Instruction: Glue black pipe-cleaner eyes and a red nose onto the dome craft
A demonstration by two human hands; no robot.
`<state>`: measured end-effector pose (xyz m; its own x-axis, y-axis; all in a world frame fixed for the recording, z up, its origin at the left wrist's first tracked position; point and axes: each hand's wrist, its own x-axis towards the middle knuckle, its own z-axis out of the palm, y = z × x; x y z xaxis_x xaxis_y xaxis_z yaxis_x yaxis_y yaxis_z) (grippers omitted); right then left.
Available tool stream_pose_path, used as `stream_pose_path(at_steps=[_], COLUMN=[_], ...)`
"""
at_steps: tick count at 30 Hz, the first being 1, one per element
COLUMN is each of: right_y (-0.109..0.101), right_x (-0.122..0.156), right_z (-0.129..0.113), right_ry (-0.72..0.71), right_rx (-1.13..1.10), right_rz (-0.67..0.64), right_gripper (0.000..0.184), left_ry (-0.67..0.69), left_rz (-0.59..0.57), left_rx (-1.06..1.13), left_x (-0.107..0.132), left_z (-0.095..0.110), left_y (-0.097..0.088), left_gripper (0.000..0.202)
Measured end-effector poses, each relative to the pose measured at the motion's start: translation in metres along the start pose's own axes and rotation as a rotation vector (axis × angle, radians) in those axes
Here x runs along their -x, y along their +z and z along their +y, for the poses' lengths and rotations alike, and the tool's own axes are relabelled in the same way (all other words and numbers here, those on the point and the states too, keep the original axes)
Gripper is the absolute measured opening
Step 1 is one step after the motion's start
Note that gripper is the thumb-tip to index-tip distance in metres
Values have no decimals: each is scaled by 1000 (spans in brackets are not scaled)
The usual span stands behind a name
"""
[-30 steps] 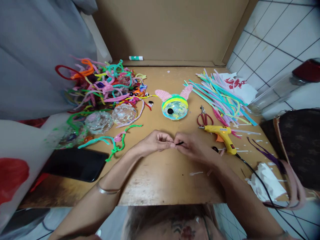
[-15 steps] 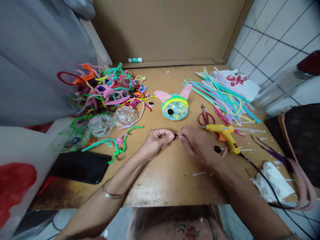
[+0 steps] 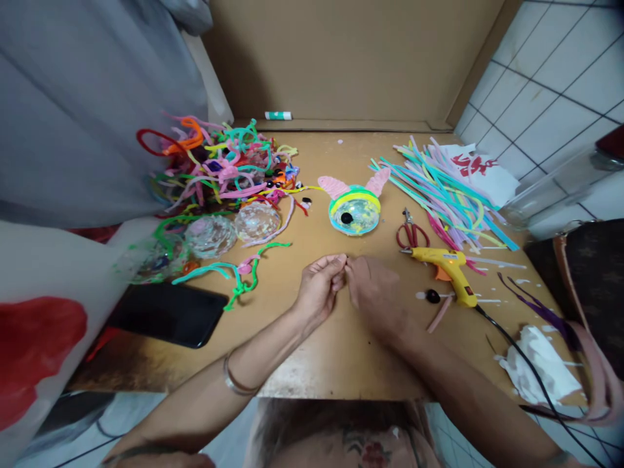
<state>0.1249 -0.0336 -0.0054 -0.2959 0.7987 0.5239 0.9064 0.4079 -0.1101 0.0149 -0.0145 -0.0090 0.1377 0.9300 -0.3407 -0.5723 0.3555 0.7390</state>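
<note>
Here, we cannot make out what the clear bottle [image 3: 541, 188] contains. Bare table [image 3: 322, 364] reaches from its front edge toward our left hand [image 3: 319, 286] and right hand [image 3: 374, 286], pinched tip to tip, anything grasped hidden. Just beyond sits our dome [image 3: 363, 220], black disc [image 3: 346, 218] facing us, pink ears [image 3: 333, 187] slanting lengthwise away and outward.

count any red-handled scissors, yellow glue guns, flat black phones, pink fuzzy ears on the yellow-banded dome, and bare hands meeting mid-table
Red-handled scissors: 1
Yellow glue gun: 1
Flat black phone: 1
Pink fuzzy ears: 2
Bare left hand, bare right hand: 2
Total: 7
</note>
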Motion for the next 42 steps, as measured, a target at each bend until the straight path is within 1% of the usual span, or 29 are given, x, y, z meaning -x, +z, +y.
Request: stream_pose_path(at_steps=[3,6,8,11,13,16,19,23,26,30,32,35,38,42], right_y=[-3,-7,-8,-8,-9,-11,-13,-13,-17,-22,-23,-22,-21,-17], right_x=[0,-1,-1,-2,-3,-6,-7,-7,-9,-11,-10,-7,-4,-3], right_z=[5,12,16,22,26,29,32,37,41,43,42,39,32,21], right_ry=[-7,-13,8,78,118,140,109,9,-42,-50,-37,-46,-105,-196], right_rx=[-55,-125,-200,-350,-433,-505,-513,-474,-557,-647,-578,-323,-96,29], right_rz=[-29,-32,-40,-51,-47,-34,-34,-75,-118,-204,-197,-125,-61,35], right_gripper=[24,22,20,13,10,8,9,13,14,17,19,21,24,25], left_ry=[1,-14,-25,-13,23,74,99,100,57,29,34,51,74,63], left_rz=[11,-7,-25,-66,-97,-150,-207,-242,-265,-262,-235,-175,-107,-44], left_rx=[18,18,4,-21,-67,-196,-313,-409,-454,-463,-442,-388,-309,-182], left_x=[0,1,2,3,2,-1,-5,-7,-7,-8,-8,-8,-8,-7], left_z=[-1,-1,0,1,1,3,4,7,9,13,13,12,10,6], left_y=[0,0,1,1,0,-3,-7,-11,-13,-15,-14,-12,-9,-6], left_gripper=[29,29,30,35,38,37,35,35,35,32,30,29,25,22])
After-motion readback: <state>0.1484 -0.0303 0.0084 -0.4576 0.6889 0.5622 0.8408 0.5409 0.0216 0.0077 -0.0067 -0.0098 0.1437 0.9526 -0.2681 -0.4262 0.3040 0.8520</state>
